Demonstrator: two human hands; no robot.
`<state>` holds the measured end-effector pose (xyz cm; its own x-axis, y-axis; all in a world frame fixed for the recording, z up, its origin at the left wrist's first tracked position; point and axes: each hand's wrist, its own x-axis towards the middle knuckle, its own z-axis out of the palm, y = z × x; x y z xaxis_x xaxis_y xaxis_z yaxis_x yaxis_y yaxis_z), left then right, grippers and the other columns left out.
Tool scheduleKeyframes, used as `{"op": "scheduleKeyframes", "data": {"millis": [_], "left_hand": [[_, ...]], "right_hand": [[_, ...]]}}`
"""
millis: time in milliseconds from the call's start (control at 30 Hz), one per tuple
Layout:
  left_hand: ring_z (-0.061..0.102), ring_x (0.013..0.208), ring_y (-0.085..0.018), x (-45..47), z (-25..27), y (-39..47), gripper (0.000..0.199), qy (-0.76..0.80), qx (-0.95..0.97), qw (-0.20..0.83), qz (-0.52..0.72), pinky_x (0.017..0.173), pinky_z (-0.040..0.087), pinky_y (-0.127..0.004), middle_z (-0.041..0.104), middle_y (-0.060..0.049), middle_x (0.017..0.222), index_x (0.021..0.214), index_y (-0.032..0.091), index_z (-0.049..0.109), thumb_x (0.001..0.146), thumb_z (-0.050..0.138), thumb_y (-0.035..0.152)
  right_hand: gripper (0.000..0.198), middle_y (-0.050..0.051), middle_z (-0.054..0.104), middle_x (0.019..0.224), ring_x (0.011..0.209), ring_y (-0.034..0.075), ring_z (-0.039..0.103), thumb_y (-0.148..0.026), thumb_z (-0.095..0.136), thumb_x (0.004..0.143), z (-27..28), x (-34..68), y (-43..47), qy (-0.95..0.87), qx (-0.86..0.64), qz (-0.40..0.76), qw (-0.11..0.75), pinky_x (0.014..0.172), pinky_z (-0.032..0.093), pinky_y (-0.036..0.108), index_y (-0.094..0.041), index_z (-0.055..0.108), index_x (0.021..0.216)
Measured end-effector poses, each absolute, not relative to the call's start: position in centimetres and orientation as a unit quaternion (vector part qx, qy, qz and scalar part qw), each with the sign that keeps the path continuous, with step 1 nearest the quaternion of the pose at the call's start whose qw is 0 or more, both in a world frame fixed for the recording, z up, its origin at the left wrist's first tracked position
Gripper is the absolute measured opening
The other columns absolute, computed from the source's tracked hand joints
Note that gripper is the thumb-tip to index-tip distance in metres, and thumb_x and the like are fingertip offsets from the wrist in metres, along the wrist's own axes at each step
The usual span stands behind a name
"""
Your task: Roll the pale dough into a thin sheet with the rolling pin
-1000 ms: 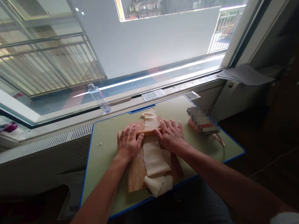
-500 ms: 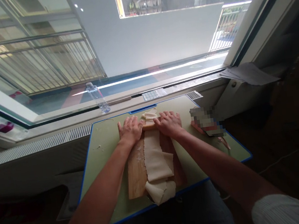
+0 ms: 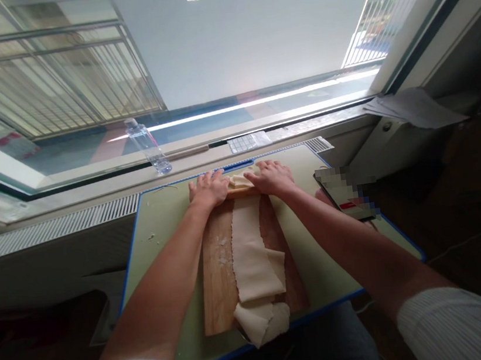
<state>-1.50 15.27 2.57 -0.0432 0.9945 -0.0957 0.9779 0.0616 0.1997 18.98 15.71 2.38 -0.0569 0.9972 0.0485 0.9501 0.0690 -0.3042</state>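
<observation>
Cream-coloured, long flat dough strip [image 3: 249,244] is being crossed near its far end by a light-brown wooden rolling pin [image 3: 242,193]. The pin's left end is being covered by the bare left hand [image 3: 210,190], palm down, fingers outstretched and slightly apart; its right end is being covered likewise by the bare right hand [image 3: 272,177]. How firmly the pin is being gripped beneath the palms cannot be told. Beyond it, the dough's far end is being gathered in folds; its near end is being left folded over the near edge of a brown rectangular wooden board [image 3: 218,283], dusted with white on its left. The board is being supported by a pale-green, blue-edged table [image 3: 170,219]. At the right, a dark-edged, partly pixelated flat object [image 3: 351,210] is being borne too. Beyond, a clear plastic bottle [image 3: 150,149] is being held up by the white windowsill [image 3: 196,162].
</observation>
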Motion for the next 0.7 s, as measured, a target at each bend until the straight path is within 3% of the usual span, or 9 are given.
{"op": "scheduleKeyframes", "data": {"millis": [433, 567, 700], "left_hand": [[0.041, 0.157, -0.032, -1.1, 2.3, 10.3, 0.061, 0.702, 0.708, 0.022, 0.078, 0.13, 0.024, -0.067, 0.047, -0.008, 0.171, 0.157, 0.033, 0.057, 0.107, 0.027, 0.053], [0.039, 0.159, -0.031, -1.1, 2.3, 8.2, 0.061, 0.694, 0.715, 0.022, 0.084, 0.131, 0.023, -0.067, 0.045, -0.006, 0.172, 0.158, 0.032, 0.055, 0.109, 0.024, 0.052], [0.043, 0.158, -0.031, -1.3, 1.7, 5.3, 0.064, 0.687, 0.721, 0.007, 0.085, 0.131, 0.026, -0.065, 0.05, -0.01, 0.168, 0.161, 0.026, 0.052, 0.11, 0.024, 0.051]], "right_hand": [[0.055, 0.016, 0.068, 0.144, 0.13, 0.035, 0.057, -0.058, 0.044, 0.105, 1.3, 18.6, 11.0, -0.725, -0.673, 0.005, 0.15, 0.11, 0.04, 0.049, -0.021, 0.069, 0.138], [0.053, 0.018, 0.07, 0.139, 0.129, 0.035, 0.056, -0.057, 0.042, 0.109, 1.3, 18.6, 8.5, -0.732, -0.663, -0.033, 0.153, 0.109, 0.037, 0.049, -0.02, 0.071, 0.131], [0.056, 0.015, 0.065, 0.148, 0.132, 0.035, 0.054, -0.062, 0.038, 0.111, 1.3, 18.9, 6.1, -0.747, -0.646, -0.035, 0.152, 0.11, 0.035, 0.051, -0.022, 0.069, 0.134]]}}
